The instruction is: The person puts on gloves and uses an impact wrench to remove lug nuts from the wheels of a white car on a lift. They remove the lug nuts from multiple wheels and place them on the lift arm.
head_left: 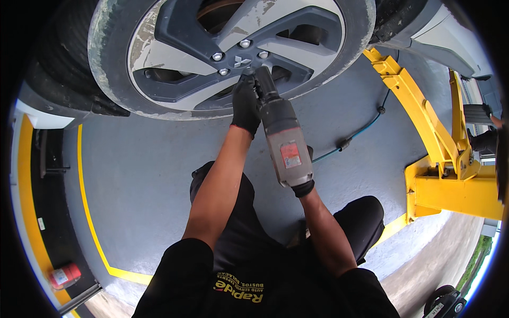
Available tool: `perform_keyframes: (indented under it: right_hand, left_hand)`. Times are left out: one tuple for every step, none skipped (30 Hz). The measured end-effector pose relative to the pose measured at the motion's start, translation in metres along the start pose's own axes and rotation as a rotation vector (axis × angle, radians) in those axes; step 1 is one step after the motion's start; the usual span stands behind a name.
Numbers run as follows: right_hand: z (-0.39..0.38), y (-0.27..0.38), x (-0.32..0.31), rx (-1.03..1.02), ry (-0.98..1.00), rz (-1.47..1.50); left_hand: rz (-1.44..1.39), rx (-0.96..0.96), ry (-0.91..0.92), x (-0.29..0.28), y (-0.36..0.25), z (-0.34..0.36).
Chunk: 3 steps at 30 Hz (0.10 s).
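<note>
A grey and black impact wrench (289,143) points up at the hub of a car wheel (175,32) with dark grey and silver spokes. Its long black socket (266,82) meets the wheel just below the centre cap, where the contact itself is hidden. My left hand (246,103), in a black glove, is closed at the socket end, close to the lug nuts (223,72). Under the tool's rear, my gloved right hand (304,188) grips the wrench; its fingers are mostly hidden behind the body. Several silver lug nuts show around the cap.
A blue-green air hose (363,129) runs across the grey floor (143,175) from the wrench. To the right stands a yellow lift arm (419,111) with its base. Another person's gloved hand (483,141) shows at the right edge. A red fire extinguisher (65,276) is at lower left.
</note>
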State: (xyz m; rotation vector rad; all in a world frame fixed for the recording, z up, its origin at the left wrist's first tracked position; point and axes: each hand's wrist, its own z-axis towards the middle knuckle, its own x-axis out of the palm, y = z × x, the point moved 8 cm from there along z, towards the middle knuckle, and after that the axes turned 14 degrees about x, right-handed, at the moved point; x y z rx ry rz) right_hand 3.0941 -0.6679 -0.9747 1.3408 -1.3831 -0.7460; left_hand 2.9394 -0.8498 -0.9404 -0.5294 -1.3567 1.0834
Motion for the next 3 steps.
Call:
perform_keyframes:
  right_hand:
    - [0.001,0.017,0.001,-0.161,-0.039,-0.156]
    - [-0.005,0.055,0.015,-0.479,-0.099,-0.437]
    - [-0.007,0.056,0.009,-0.479,-0.119,-0.435]
  left_hand:
    - [0.101,0.015,0.049,0.002,-0.002,-0.006]
    - [0.206,0.032,0.097,0.004,-0.006,-0.012]
    - [-0.038,-0.046,0.131,0.026,-0.015,-0.013]
